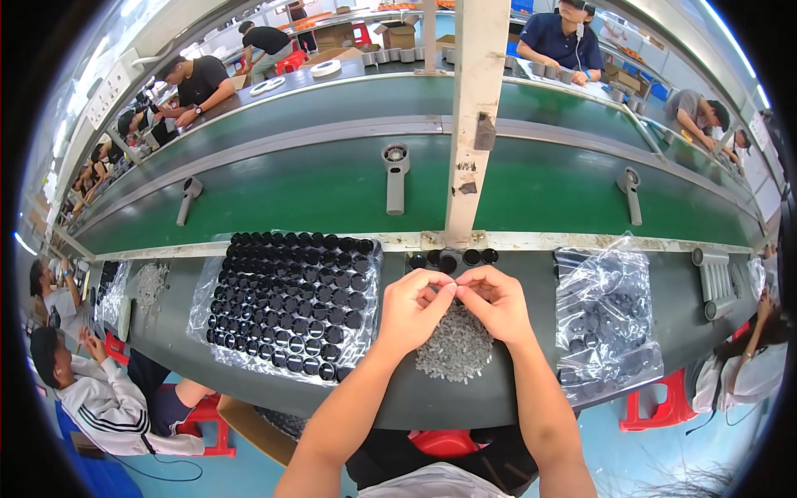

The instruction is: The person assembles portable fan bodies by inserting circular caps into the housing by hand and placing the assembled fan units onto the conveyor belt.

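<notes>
My left hand [413, 309] and my right hand [496, 304] meet over the bench, thumbs and fingertips pinched together. Whatever lies between the fingertips is too small to make out. Right below them spreads a heap of small translucent grey pieces [452, 353]. Just beyond my fingers stand several round black caps [472, 257] in a short row. To the left, many black round caps [286, 307] lie in rows on a clear plastic sheet. On the right, a clear plastic bag [606, 315] covers more dark round parts.
A white post [473, 124] rises beyond my hands. Behind it runs a green conveyor belt [299, 183] carrying a grey handheld fan body [396, 178] and two others. Grey tubular parts [716, 282] lie at the far right. People sit at both sides, one person [108, 390] at left.
</notes>
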Available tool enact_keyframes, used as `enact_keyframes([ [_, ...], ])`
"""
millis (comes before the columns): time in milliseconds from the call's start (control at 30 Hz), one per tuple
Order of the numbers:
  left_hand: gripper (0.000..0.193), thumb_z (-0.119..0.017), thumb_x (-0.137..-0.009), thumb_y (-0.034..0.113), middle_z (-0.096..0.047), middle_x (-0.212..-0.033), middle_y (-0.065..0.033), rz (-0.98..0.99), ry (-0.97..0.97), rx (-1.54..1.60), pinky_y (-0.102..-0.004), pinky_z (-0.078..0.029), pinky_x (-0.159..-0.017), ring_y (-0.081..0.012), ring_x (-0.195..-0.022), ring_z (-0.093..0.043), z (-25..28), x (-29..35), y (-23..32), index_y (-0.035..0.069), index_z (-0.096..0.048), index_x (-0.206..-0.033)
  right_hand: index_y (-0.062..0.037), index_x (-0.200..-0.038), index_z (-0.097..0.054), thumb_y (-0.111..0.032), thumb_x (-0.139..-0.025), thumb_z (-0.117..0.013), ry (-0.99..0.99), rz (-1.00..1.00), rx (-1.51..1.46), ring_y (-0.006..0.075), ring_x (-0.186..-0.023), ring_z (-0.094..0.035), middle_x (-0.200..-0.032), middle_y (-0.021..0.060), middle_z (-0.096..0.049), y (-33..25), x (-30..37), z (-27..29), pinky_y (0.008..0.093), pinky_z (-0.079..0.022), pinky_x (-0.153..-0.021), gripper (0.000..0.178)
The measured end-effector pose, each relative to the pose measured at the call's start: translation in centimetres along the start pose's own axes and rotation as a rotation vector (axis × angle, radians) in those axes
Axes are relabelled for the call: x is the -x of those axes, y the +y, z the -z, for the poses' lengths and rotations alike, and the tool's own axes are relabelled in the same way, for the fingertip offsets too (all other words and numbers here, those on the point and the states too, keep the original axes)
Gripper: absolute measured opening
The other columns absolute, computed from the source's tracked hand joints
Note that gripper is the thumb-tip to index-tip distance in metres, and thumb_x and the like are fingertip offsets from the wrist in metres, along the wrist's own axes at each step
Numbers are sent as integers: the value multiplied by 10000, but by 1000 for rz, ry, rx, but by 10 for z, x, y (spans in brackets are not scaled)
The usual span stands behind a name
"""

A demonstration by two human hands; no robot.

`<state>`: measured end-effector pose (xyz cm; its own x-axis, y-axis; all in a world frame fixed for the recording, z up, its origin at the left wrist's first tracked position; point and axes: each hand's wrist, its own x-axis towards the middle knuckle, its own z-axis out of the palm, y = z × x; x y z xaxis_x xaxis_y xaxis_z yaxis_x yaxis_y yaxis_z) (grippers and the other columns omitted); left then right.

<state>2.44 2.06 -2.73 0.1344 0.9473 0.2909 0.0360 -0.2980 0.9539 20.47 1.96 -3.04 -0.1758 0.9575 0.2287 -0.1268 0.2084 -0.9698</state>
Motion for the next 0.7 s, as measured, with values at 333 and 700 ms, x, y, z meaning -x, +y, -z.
enact_keyframes([
  [333, 183, -683, -978, 76, -716, -992, -85, 77, 44, 50, -240, -547, -620, -98, -716, -670, 12, -6, 30, -18, -690, -1135, -1, -1032, -638, 14, -961, -661, 32, -18, -16, 95, -749, -646, -939, 56, -692, 1, -2, 1, 245, -528, -655, 77],
  [700, 365, -726, -883, 254, -701, -1091, -201, -49, 467, -1033, -471, -546, -883, -384, -1029, -680, 83, -137, -28, -12, -662, -1125, 34, -1020, -676, 77, -891, -690, 178, 57, 2, 125, -848, -672, -971, 80, -676, 5, -9, 5, 293, -626, -716, 137],
])
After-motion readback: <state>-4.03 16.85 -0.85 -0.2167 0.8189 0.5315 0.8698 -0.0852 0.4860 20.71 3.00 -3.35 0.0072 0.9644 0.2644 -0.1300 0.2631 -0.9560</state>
